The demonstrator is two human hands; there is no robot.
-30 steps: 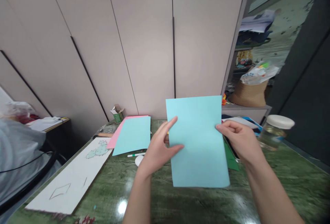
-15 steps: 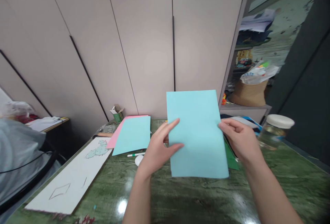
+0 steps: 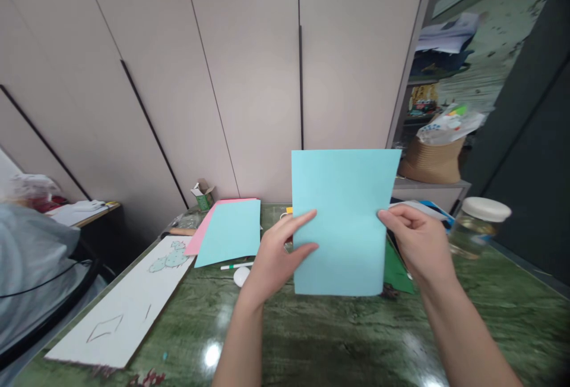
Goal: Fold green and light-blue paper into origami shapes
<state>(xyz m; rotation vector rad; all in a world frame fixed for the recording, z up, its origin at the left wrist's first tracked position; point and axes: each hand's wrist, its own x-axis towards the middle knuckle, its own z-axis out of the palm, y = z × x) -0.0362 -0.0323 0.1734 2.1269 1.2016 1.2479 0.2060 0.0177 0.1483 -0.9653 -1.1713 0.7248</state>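
Blue sheet has tipped since the earlier frame: its top edge now looks wider than its bottom edge, the reverse of before, and the bottom edge sits higher in view. Left hand and right hand are in nearly the same places.

Nearest: a dark red object on the tabletop, cut off by the lower border; cannot identify. White board lies to the left, with a cactus drawing and a few lines.

Sheet is held up roughly upright between the hands. Left thumb and forefinger spread apart over its near face at the left edge; remaining fingers mostly hidden, so a grip from behind cannot be told. Right thumb and fingers pinch the right edge. Contact of lower edge with tabletop: cannot tell.

Beyond the left hand: white rounded object and pen, the pen's right end hidden. Green sheet partly covered behind the right hand; jar to its right.

Farther: second blue sheet overlapping a pink sheet; small box behind. Cabinet fills the back.
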